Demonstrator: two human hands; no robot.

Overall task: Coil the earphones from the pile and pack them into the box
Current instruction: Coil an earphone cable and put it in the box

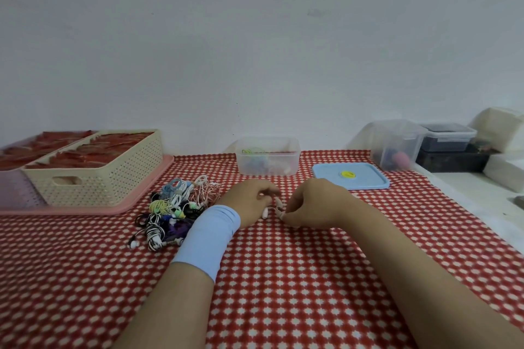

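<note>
White earphones (273, 208) sit near the middle of the surface (283, 278), held between both hands. The left hand (252, 201) has its grip curled round the bud end, and the right hand (314, 204) has its grip pinching the cord. Coiling of this pair looks barely begun. Just to the left, the pile (175, 212) holds many tangled sets, so most of the work remains. Toward the far edge, the clear box (268, 154) holds a few coloured coils, with its blue lid (350, 176) lying beside it.

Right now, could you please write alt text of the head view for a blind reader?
The left hand and right hand pinch a white earphone over a red checked tablecloth; an earphone pile lies left, a clear open box behind.
</note>
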